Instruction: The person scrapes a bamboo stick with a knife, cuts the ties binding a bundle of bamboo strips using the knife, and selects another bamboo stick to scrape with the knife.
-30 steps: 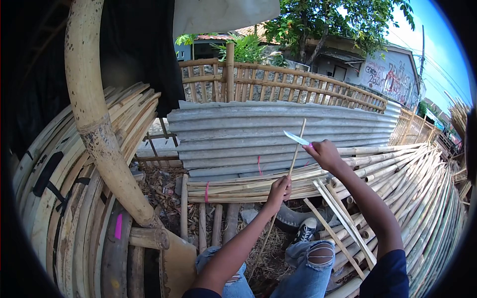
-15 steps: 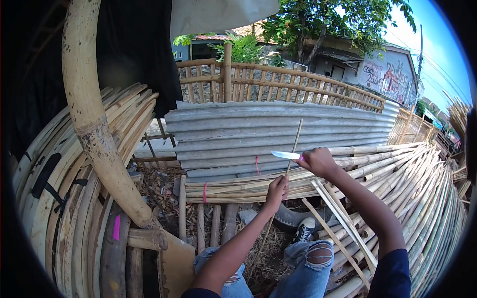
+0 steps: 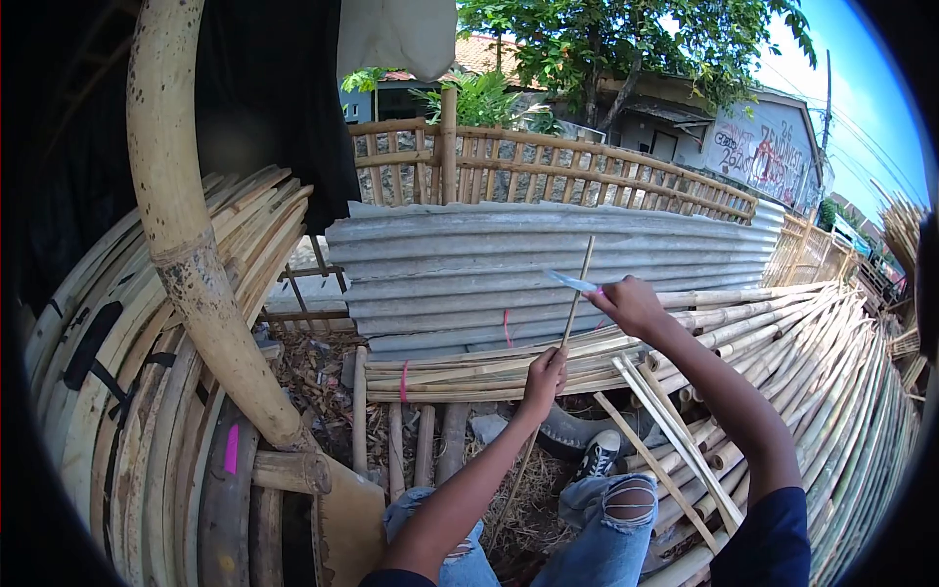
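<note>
A thin bamboo strip (image 3: 579, 292) runs up at a slant in front of me, its lower end reaching down between my knees. My left hand (image 3: 544, 380) is closed around it partway along. Above and to the right, my right hand (image 3: 628, 307) grips a knife (image 3: 570, 282) by its pink handle, most of which the fingers cover. The pale blade points left and crosses the strip's upper part; whether it touches the strip I cannot tell.
Split bamboo tied with pink string (image 3: 460, 377) lies ahead, before a corrugated sheet (image 3: 548, 249). Long bamboo poles (image 3: 782, 362) fan out on the right. A thick bamboo post (image 3: 171, 196) and stacked slats (image 3: 117, 391) stand at left. Loose strips (image 3: 675, 450) lie beside my right knee.
The knife has risen slightly along the strip, and its blade has tilted with the tip now higher than the handle. My left hand and the strip have barely moved.
</note>
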`<state>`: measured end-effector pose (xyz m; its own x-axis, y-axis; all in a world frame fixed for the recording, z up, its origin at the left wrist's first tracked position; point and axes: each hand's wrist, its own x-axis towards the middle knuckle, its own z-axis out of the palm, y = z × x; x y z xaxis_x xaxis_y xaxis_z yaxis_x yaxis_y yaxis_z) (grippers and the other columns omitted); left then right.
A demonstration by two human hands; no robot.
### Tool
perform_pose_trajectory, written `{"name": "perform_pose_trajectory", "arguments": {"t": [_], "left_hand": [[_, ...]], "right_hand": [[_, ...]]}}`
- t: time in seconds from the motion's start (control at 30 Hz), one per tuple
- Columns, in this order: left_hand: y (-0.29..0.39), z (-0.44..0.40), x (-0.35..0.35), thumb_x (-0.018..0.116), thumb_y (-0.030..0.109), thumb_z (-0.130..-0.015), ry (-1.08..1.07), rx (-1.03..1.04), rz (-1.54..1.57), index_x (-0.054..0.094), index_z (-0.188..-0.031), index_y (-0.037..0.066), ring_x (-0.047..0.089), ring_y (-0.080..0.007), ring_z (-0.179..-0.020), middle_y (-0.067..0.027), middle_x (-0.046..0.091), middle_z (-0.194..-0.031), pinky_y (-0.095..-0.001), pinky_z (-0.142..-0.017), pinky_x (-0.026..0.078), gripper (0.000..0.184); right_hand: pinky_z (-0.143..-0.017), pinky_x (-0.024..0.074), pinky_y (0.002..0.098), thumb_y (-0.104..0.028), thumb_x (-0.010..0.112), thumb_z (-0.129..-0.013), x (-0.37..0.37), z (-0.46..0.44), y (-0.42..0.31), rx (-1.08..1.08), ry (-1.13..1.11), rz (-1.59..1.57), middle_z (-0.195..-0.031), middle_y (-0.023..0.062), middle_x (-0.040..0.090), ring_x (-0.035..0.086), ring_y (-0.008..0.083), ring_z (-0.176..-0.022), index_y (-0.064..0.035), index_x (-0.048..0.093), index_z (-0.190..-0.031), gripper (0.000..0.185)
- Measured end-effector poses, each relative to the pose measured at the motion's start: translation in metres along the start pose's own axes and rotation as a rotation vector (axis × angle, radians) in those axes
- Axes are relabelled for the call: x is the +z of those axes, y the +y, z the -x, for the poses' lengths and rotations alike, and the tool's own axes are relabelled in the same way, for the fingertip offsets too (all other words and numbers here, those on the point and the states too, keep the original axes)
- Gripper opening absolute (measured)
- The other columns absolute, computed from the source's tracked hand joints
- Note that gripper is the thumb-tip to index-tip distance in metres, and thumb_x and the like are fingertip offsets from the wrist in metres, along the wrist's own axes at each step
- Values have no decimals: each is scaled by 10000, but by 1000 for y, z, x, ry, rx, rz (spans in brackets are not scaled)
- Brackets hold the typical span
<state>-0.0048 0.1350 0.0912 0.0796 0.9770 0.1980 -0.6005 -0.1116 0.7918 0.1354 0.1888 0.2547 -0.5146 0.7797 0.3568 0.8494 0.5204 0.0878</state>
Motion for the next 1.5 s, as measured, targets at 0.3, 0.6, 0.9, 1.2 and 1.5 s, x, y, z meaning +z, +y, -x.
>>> {"name": "perform_pose_trajectory", "arguments": {"t": [0.3,0.6,0.9,1.2,1.5], "left_hand": [[-1,3,3,513,333,-912,-4,-20,1,424,-744,115,277,-2,-464,74,303,-591,-168,-387,198,289],[0,3,5,530,340,-905,-16,-24,34,428,-751,114,291,-3,-476,71,300,-605,-170,-390,201,292],[-1,5,8,504,339,-918,-5,-36,15,403,-735,119,270,-3,-458,74,287,-582,-172,-387,199,303],[4,3,2,481,342,-924,-30,-29,3,393,-737,127,269,-4,-450,75,291,-566,-176,-383,204,299],[4,8,5,418,383,-945,-146,-45,-15,393,-749,114,249,-31,-416,57,280,-530,-191,-396,204,333]], "right_hand": [[-544,455,458,-543,411,-870,-6,-6,1,48,97,-75,-545,179,561,569,390,-563,-59,622,-625,583],[-536,434,460,-528,396,-883,-6,-12,18,84,58,-200,-541,186,540,552,396,-577,-43,624,-656,581],[-562,456,445,-541,409,-872,-14,-2,22,13,70,2,-548,159,564,578,358,-584,-67,636,-649,571],[-554,422,472,-518,402,-883,-8,-7,16,167,128,-264,-554,209,532,545,396,-582,-22,604,-647,586],[-577,440,479,-504,396,-890,-16,-20,27,160,194,-92,-592,229,550,558,412,-621,-8,599,-627,596]]}}
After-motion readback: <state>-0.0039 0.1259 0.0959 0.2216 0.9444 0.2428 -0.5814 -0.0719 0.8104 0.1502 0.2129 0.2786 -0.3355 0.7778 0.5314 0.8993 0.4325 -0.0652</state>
